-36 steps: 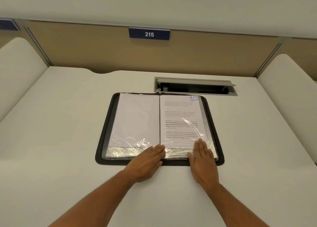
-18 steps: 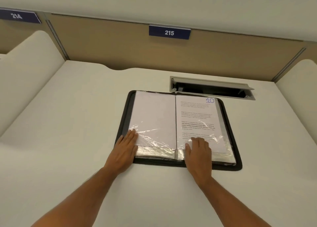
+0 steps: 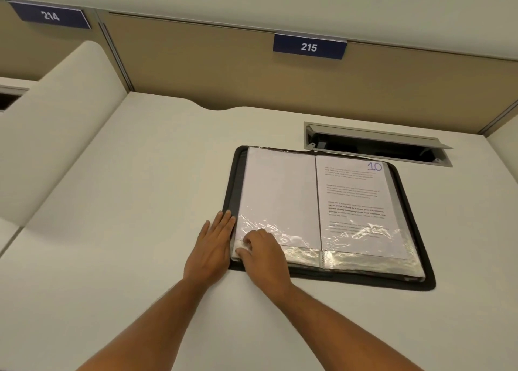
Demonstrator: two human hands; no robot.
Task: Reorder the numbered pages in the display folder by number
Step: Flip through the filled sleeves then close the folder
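Note:
A black display folder [image 3: 414, 222] lies open on the white desk. Its right sleeve holds a printed page [image 3: 356, 202] marked 10 in blue at the top right corner. The left sleeve [image 3: 280, 191] shows a blank white sheet under shiny plastic. My left hand [image 3: 211, 247] lies flat on the desk, fingers against the folder's left edge. My right hand [image 3: 263, 254] has crossed over to the left sleeve's lower left corner, fingers curled with their tips on the plastic. Whether they pinch the sleeve is hidden.
An open cable tray [image 3: 375, 145] is sunk into the desk just behind the folder. A tan partition carries signs 215 [image 3: 309, 46] and 214 [image 3: 50, 15]. White side dividers [image 3: 61, 135] flank the desk. Bare desk surface [image 3: 134, 202] stretches left of the folder.
My right hand moved from the right page's bottom across to the left sleeve's lower left corner. My left hand slid off the sleeve to the folder's left edge. The view shifted left.

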